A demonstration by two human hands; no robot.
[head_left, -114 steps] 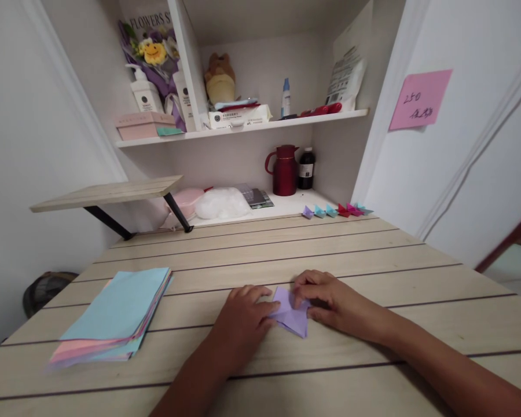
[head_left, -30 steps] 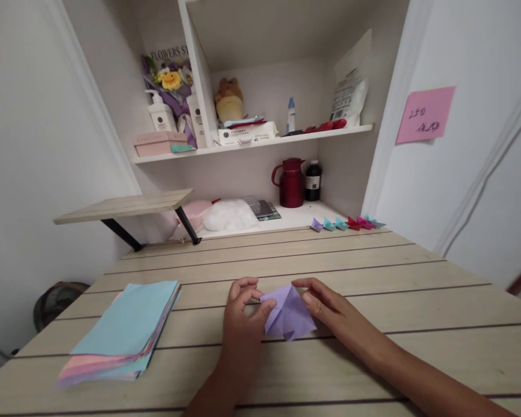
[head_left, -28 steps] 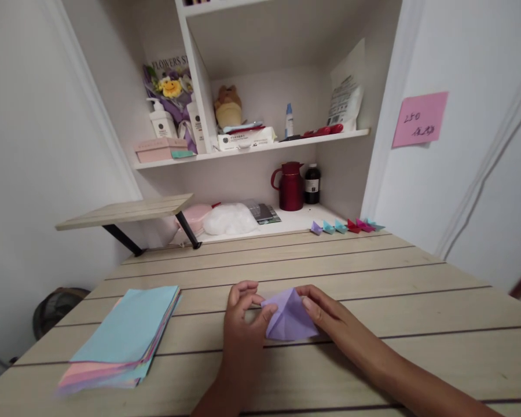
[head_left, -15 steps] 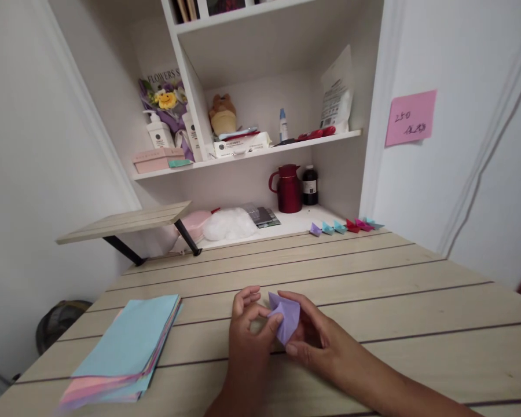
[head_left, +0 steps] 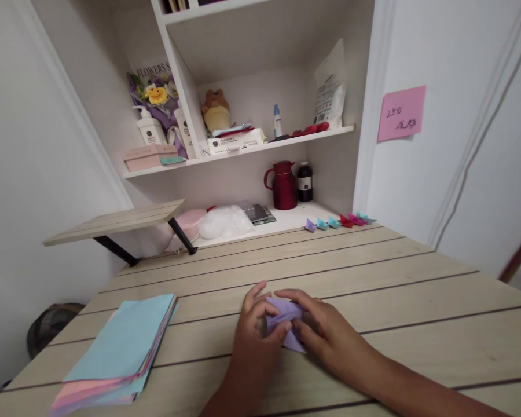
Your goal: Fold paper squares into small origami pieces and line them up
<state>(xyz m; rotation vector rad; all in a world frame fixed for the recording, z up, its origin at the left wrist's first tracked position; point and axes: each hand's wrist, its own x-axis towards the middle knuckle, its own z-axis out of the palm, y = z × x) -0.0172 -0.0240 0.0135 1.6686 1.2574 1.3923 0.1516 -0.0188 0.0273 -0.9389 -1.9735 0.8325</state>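
A piece of folded purple paper (head_left: 286, 311) is held between both hands just above the wooden table (head_left: 373, 324). My left hand (head_left: 258, 324) pinches its left side, with thumb and index finger closed on it. From the right, my right hand (head_left: 323, 324) grips the opposite side, its thumb near the left thumb at the paper's middle. One purple corner points down toward me below the thumbs. Fingers cover part of the folds. Left of the hands lies a stack of coloured paper (head_left: 121, 339), light blue on top.
Several small folded paper boats (head_left: 333, 222) stand in a row along the table's back edge. Behind them are a red jug (head_left: 284, 188) and a dark bottle (head_left: 304, 182). A small raised wooden shelf (head_left: 117, 221) stands at the back left, beside a white plastic bag (head_left: 226, 222).
The purple paper has turned and opened out, one corner now pointing down. My right thumb has moved in to its middle. The whole view has shifted slightly.
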